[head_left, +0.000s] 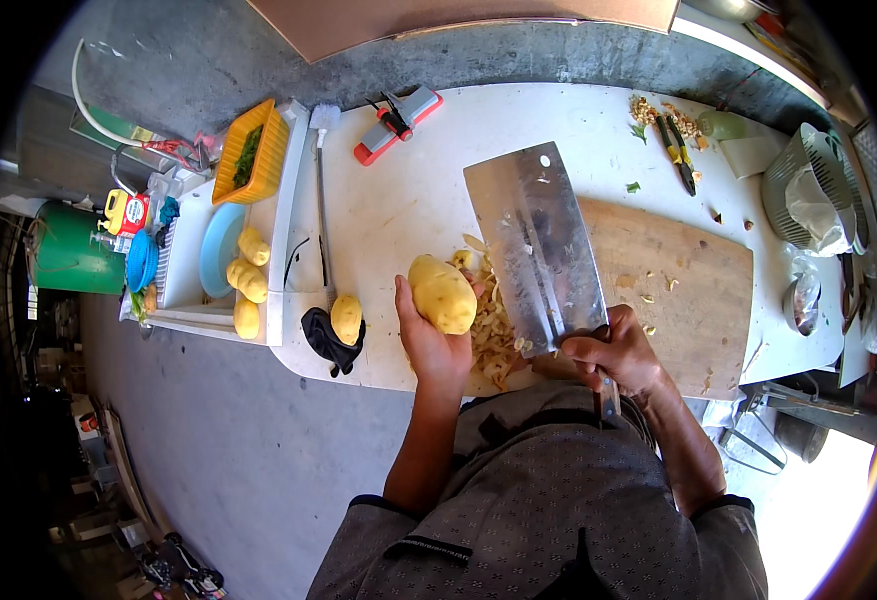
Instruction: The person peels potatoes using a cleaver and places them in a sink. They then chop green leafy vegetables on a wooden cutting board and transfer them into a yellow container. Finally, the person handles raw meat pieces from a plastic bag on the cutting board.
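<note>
A peeled, pale yellow potato [442, 293] rests in my left hand [432, 345], the fingers curled beneath it. In my right hand [616, 352] is a cleaver [536, 250], gripped by its wooden handle. Its broad blade points up and away, with small wet bits stuck to the steel. Potato peelings [495, 335] lie heaped on the table between the two hands, partly hidden by the blade. The wooden cutting board [673, 285] extends to the right behind my right hand, with a few scraps on it.
Another potato [346, 318] lies by a black cloth [326, 343] at the table's left. Several potatoes [248, 280] sit on the sink's edge beside a blue basin [220, 250]. Pliers [677, 155], a red-and-grey tool [398, 125], a yellow basket [251, 155] and a green colander [808, 190] stand farther off.
</note>
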The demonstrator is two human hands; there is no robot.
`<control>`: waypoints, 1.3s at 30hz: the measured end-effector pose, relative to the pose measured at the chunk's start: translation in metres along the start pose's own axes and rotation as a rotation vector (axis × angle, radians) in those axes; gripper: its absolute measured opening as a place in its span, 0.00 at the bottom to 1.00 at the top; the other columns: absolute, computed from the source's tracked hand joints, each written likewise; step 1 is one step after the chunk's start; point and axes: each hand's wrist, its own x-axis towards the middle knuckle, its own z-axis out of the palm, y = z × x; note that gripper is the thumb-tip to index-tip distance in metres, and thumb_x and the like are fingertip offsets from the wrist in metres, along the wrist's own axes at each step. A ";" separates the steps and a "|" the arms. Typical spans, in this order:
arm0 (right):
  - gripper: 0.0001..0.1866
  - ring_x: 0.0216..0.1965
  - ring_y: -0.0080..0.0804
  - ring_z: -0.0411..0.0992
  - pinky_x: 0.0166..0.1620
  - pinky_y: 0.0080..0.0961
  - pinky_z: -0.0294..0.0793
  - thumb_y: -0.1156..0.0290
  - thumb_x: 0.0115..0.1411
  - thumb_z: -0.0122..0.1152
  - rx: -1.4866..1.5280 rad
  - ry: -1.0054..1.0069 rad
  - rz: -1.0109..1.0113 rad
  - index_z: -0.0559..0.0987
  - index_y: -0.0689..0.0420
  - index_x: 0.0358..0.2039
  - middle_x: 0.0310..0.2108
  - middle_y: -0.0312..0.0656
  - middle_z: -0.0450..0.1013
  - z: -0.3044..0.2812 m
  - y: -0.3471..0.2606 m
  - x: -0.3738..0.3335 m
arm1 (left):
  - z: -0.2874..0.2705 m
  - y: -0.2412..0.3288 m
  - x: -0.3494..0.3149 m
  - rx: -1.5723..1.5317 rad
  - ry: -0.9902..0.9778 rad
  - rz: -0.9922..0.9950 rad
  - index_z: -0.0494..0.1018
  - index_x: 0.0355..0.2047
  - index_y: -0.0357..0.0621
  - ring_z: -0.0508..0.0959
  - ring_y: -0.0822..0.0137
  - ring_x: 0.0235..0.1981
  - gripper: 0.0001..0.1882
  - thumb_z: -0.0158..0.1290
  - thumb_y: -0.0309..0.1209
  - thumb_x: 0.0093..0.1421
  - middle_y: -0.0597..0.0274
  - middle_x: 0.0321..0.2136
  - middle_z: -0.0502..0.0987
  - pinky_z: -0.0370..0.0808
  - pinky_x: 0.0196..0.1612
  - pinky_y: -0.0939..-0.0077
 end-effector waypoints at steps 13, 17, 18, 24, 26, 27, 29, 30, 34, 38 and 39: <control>0.11 0.16 0.20 0.70 0.18 0.19 0.66 0.73 0.63 0.72 -0.042 0.003 -0.090 0.81 0.67 0.29 0.16 0.38 0.73 0.023 -0.014 0.001 | 0.011 0.015 -0.018 0.195 -0.279 0.152 0.46 0.74 0.41 0.69 0.52 0.63 0.40 0.45 0.25 0.62 0.50 0.63 0.64 0.67 0.67 0.51; 0.13 0.14 0.20 0.68 0.17 0.20 0.63 0.71 0.62 0.73 -0.036 0.090 -0.062 0.80 0.66 0.26 0.15 0.36 0.71 0.022 -0.010 -0.001 | 0.022 0.026 -0.027 0.307 -0.292 0.207 0.38 0.77 0.42 0.68 0.56 0.65 0.50 0.51 0.17 0.59 0.51 0.65 0.63 0.65 0.68 0.58; 0.13 0.14 0.19 0.69 0.17 0.20 0.64 0.71 0.63 0.72 -0.072 0.117 -0.043 0.80 0.67 0.26 0.14 0.36 0.71 0.020 -0.010 -0.002 | 0.025 0.028 -0.029 0.341 -0.272 0.226 0.38 0.77 0.41 0.68 0.58 0.65 0.50 0.52 0.15 0.59 0.51 0.65 0.64 0.67 0.67 0.60; 0.14 0.12 0.19 0.67 0.15 0.20 0.60 0.70 0.62 0.72 -0.083 0.156 -0.063 0.80 0.65 0.25 0.14 0.35 0.71 0.019 -0.003 -0.004 | 0.015 0.038 -0.027 0.791 -0.350 0.471 0.51 0.73 0.31 0.73 0.67 0.59 0.50 0.67 0.17 0.54 0.57 0.59 0.68 0.75 0.59 0.71; 0.14 0.12 0.19 0.67 0.15 0.20 0.59 0.70 0.63 0.72 -0.099 0.180 -0.056 0.79 0.64 0.24 0.14 0.36 0.71 0.016 0.001 -0.005 | 0.016 0.038 -0.025 0.912 -0.297 0.605 0.59 0.69 0.31 0.74 0.66 0.54 0.49 0.71 0.19 0.48 0.58 0.52 0.71 0.76 0.56 0.71; 0.13 0.12 0.20 0.67 0.15 0.20 0.59 0.71 0.62 0.71 -0.095 0.200 -0.051 0.79 0.63 0.24 0.14 0.36 0.70 0.018 0.003 -0.006 | 0.011 0.040 -0.024 0.992 -0.280 0.662 0.61 0.68 0.32 0.75 0.67 0.53 0.48 0.72 0.20 0.47 0.59 0.51 0.71 0.75 0.56 0.71; 0.12 0.11 0.20 0.66 0.14 0.21 0.59 0.73 0.62 0.71 -0.084 0.192 -0.081 0.78 0.62 0.23 0.13 0.35 0.69 0.026 0.007 -0.008 | 0.001 0.049 -0.021 1.134 -0.218 0.763 0.67 0.63 0.33 0.75 0.67 0.49 0.44 0.74 0.24 0.45 0.60 0.48 0.72 0.76 0.52 0.71; 0.11 0.10 0.22 0.66 0.13 0.21 0.59 0.73 0.61 0.70 -0.085 0.206 -0.093 0.78 0.62 0.25 0.13 0.35 0.68 0.031 0.009 -0.011 | -0.004 0.055 -0.021 1.145 -0.194 0.742 0.68 0.61 0.35 0.75 0.67 0.48 0.42 0.74 0.26 0.45 0.59 0.47 0.72 0.76 0.51 0.71; 0.11 0.10 0.25 0.67 0.12 0.22 0.64 0.71 0.61 0.71 -0.049 0.274 -0.065 0.78 0.64 0.31 0.16 0.36 0.69 0.036 0.024 -0.023 | -0.050 0.070 -0.019 1.315 -0.091 0.707 0.69 0.60 0.33 0.76 0.59 0.46 0.42 0.72 0.27 0.45 0.54 0.46 0.73 0.76 0.51 0.66; 0.12 0.09 0.25 0.66 0.12 0.21 0.64 0.70 0.60 0.72 -0.027 0.344 -0.070 0.77 0.61 0.27 0.15 0.36 0.69 0.034 0.037 -0.027 | -0.101 0.090 -0.008 1.393 0.037 0.602 0.70 0.61 0.32 0.77 0.51 0.48 0.42 0.70 0.30 0.45 0.48 0.45 0.75 0.76 0.52 0.59; 0.13 0.09 0.25 0.66 0.12 0.21 0.64 0.71 0.61 0.70 -0.046 0.352 -0.051 0.76 0.60 0.24 0.14 0.36 0.68 0.030 0.041 -0.028 | -0.114 0.095 -0.006 1.411 0.073 0.572 0.70 0.61 0.32 0.77 0.52 0.48 0.42 0.70 0.30 0.45 0.48 0.45 0.75 0.76 0.52 0.59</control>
